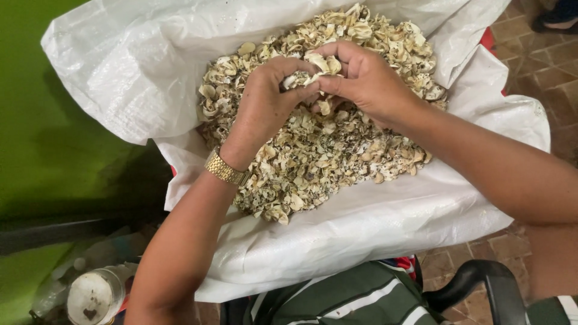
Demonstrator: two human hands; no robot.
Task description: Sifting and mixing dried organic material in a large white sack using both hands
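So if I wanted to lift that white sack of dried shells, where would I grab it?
Probably the loose folded-back rim of the white sack, from both outer sides. The mouth lies open upward, so gathering the rim keeps the dried shells inside.

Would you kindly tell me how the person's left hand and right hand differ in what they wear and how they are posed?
The left hand has a gold watch at its wrist; the right hand has a bare wrist. The left hand reaches up from the lower left, back toward the camera; the right hand comes in from the right, fingers curled leftward. Both pinch pale shell pieces between them above the heap of dried shells on the white sack.
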